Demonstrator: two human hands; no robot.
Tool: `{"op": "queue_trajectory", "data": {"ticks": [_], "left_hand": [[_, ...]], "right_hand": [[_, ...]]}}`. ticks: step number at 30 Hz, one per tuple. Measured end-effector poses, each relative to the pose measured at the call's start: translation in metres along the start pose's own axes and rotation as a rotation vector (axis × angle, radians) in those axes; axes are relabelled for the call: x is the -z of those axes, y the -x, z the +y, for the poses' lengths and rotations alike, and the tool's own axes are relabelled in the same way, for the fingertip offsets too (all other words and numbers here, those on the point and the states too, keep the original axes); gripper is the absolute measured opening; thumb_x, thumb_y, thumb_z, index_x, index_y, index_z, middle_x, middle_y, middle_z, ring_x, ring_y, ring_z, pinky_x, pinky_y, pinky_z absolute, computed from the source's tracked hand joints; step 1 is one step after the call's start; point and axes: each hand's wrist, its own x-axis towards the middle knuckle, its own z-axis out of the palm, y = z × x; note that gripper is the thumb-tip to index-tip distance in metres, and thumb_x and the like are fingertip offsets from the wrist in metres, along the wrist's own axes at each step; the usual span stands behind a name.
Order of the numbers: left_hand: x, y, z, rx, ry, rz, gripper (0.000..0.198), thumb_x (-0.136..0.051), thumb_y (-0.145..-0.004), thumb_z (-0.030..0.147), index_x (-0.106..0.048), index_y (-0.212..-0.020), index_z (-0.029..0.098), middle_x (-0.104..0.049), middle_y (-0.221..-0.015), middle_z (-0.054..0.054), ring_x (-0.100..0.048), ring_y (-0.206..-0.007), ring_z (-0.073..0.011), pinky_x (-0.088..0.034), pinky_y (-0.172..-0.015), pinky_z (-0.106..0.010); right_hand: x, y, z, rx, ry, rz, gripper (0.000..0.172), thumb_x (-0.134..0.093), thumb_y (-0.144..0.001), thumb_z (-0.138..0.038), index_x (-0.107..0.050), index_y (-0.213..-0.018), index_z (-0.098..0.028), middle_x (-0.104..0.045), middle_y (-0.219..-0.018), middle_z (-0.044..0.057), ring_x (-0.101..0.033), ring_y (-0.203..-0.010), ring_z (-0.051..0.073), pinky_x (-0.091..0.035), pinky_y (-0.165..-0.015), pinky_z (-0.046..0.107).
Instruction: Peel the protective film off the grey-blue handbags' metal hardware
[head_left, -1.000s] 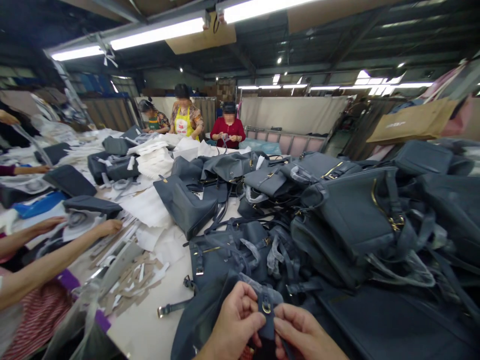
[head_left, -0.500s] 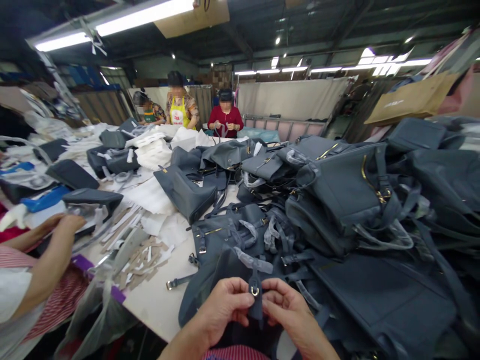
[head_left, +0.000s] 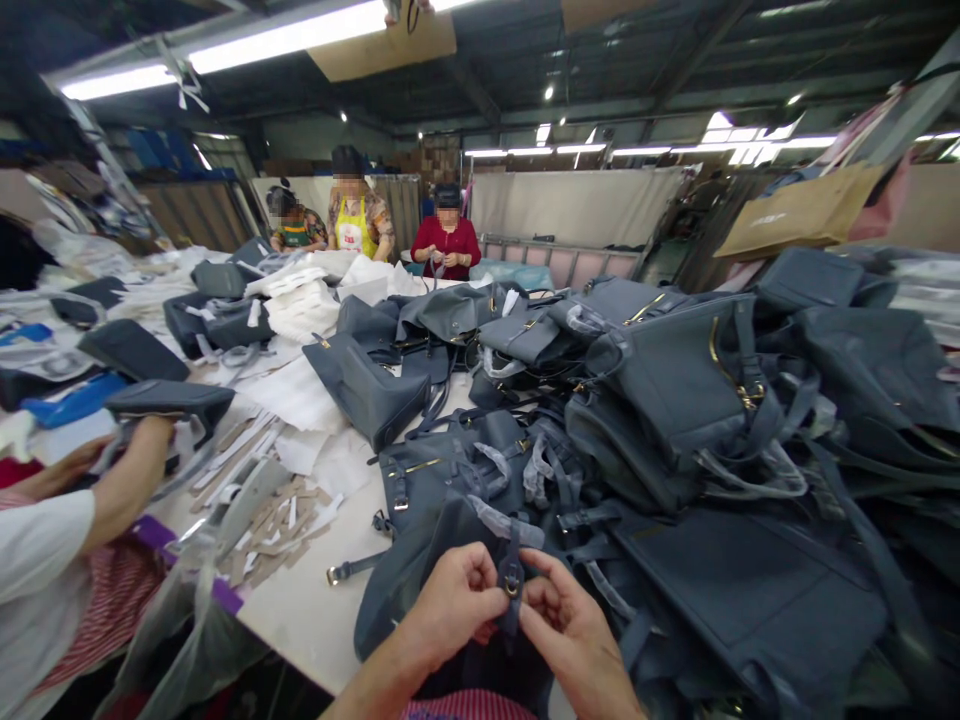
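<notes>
Close to my body, a dark blue-grey bag strap (head_left: pixel 513 556) with a small gold-coloured buckle stands up between my hands. My left hand (head_left: pixel 459 598) pinches it from the left, thumb beside the buckle. On the other side, my right hand (head_left: pixel 564 618) has thumb and forefinger at the strap's right edge, its other fingers curled. The strap belongs to a blue-grey handbag (head_left: pixel 420 570) in front of me, partly covered by my hands. Clear plastic film (head_left: pixel 504 520) wraps the handle just above the buckle.
Blue-grey bags (head_left: pixel 675 390) are heaped to the right and ahead. On the left, paper strips (head_left: pixel 285 525) lie on the pale table (head_left: pixel 300 610), near a co-worker's arm (head_left: pixel 127 490). Several people (head_left: pixel 448 240) stand across the table.
My right hand's forefinger has straightened and lifted beside the strap. The buckle has turned slightly. At left, the co-worker's arms have shifted on a bag.
</notes>
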Motion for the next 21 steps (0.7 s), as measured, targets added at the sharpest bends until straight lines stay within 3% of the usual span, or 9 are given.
{"op": "queue_trajectory", "data": {"ticks": [4,8,13,18,21], "left_hand": [[-0.010,-0.002,-0.006,-0.030,0.017,0.047,0.014,-0.054,-0.059,0.022,-0.041,-0.063,0.021,-0.043,-0.050,0.009,-0.039,-0.042,-0.0073,-0.033,-0.041,-0.018],[-0.018,0.002,-0.007,-0.145,-0.041,0.150,0.015,-0.058,-0.063,0.018,-0.043,-0.063,0.020,-0.040,-0.053,0.008,-0.037,-0.050,-0.0072,-0.027,-0.047,-0.019],[-0.018,0.004,-0.004,-0.142,0.011,0.116,0.018,-0.058,-0.067,0.026,-0.041,-0.065,0.021,-0.043,-0.053,0.007,-0.039,-0.049,-0.0087,-0.029,-0.047,-0.020],[-0.012,0.008,-0.005,-0.125,0.071,-0.007,0.018,-0.064,-0.062,0.025,-0.047,-0.067,0.019,-0.049,-0.059,0.004,-0.045,-0.054,-0.0100,-0.035,-0.050,-0.021],[-0.015,0.011,-0.006,-0.184,-0.024,0.057,0.014,-0.060,-0.065,0.021,-0.046,-0.065,0.019,-0.046,-0.058,0.005,-0.043,-0.053,-0.0097,-0.034,-0.051,-0.022]], "right_hand": [[-0.004,0.009,-0.001,-0.127,-0.365,-0.080,0.034,-0.080,-0.069,-0.035,-0.061,-0.094,-0.020,-0.067,-0.068,-0.002,-0.061,-0.064,0.015,-0.046,-0.063,0.026],[-0.013,0.019,-0.004,-0.116,-0.549,-0.072,0.044,-0.085,-0.063,-0.034,-0.061,-0.097,-0.019,-0.070,-0.077,0.001,-0.064,-0.071,0.016,-0.048,-0.069,0.027],[-0.018,0.020,0.002,-0.007,-0.507,0.070,0.047,-0.086,-0.064,-0.032,-0.057,-0.101,-0.023,-0.066,-0.073,-0.002,-0.063,-0.069,0.015,-0.050,-0.066,0.026],[-0.012,0.011,0.017,-0.007,-0.467,0.101,0.049,-0.086,-0.064,-0.036,-0.055,-0.099,-0.023,-0.067,-0.070,-0.002,-0.059,-0.056,0.013,-0.044,-0.048,0.022],[-0.012,0.010,0.018,-0.051,-0.421,0.143,0.050,-0.088,-0.060,-0.039,-0.057,-0.096,-0.021,-0.066,-0.069,-0.002,-0.057,-0.054,0.012,-0.040,-0.042,0.020]]}}
